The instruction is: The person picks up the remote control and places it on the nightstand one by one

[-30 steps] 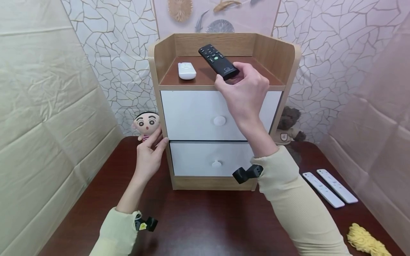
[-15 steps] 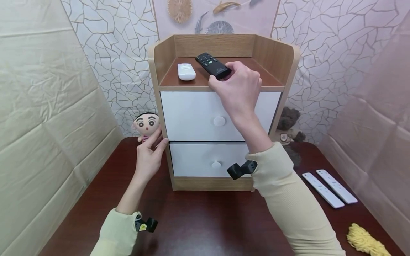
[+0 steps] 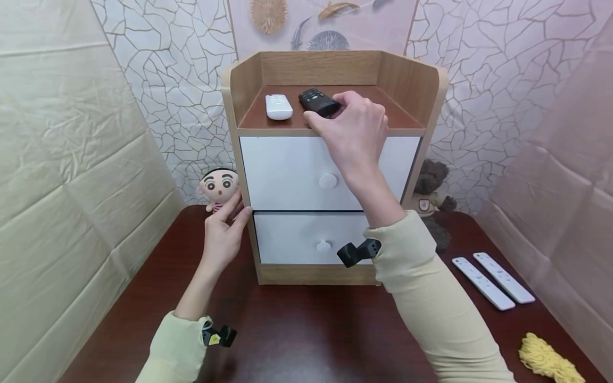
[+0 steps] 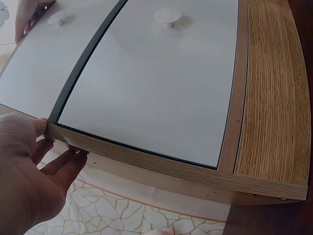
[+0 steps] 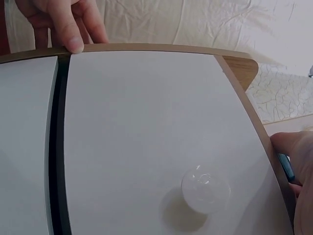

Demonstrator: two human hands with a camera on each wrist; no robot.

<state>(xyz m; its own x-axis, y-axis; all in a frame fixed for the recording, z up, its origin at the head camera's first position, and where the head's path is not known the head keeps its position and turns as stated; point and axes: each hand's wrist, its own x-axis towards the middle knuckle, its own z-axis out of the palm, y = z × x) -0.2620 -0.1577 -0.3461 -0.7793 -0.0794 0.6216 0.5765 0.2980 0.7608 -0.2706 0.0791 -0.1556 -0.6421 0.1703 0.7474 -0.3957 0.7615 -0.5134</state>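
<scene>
My right hand point(image 3: 351, 127) grips a black remote control point(image 3: 318, 102) by its near end, low over the brown top shelf of the small wooden cabinet point(image 3: 306, 274). Whether the remote touches the shelf is hard to tell. Left of it lies a white remote point(image 3: 278, 107). With the thumb on the front edge and bent fingers against the side panel, my left hand point(image 3: 222, 231) holds the cabinet's left side. Both white drawers, the upper drawer point(image 3: 287, 173) and the lower drawer point(image 3: 287, 239), are closed. In the right wrist view, only a bluish-dark sliver shows beneath the right hand point(image 5: 301, 161).
A plush doll point(image 3: 219, 183) stands left of the cabinet, partly behind my left fingers. A brown teddy bear point(image 3: 431, 181) sits at its right. Two long white controllers point(image 3: 483, 284) and a bundle of yellow yarn point(image 3: 548, 359) lie on the dark table point(image 3: 306, 335) at right.
My right hand has lowered the black remote control toward the shelf and moved it slightly left, tilting it flatter. The left hand has stayed on the cabinet's side.
</scene>
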